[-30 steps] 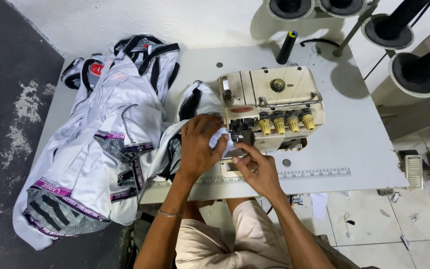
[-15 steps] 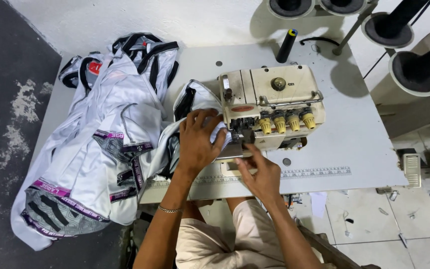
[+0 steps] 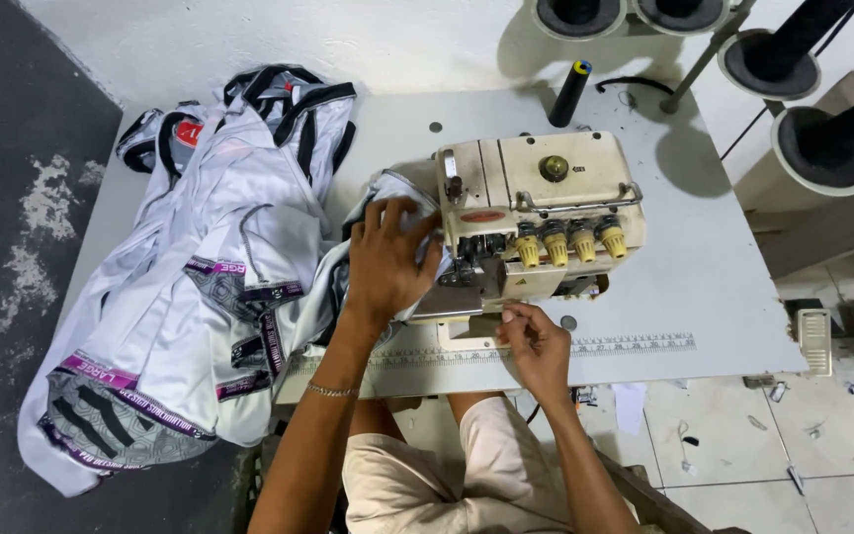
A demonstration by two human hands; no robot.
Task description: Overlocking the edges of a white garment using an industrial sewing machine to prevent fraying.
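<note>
My left grip (image 3: 387,259) is pressing flat, fingers spread, on slick white fabric (image 3: 249,257) at nine o'clock of the boxy cream overlock machine (image 3: 536,213); my right grip (image 3: 536,346) is pinching its edge at six, its length trailing leftward across the grey desk (image 3: 704,297).

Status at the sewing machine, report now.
Left hand flat on white fabric at the machine. Right hand pinching at the table front edge. Garment pile crowds the left side.

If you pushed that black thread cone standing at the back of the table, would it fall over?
Probably. The thread cone stands upright, tall and narrow, so a nudge near its top would likely tip it. On its side it would probably roll in a curve, since it tapers. It looks light, so the table wouldn't hold it.
</note>
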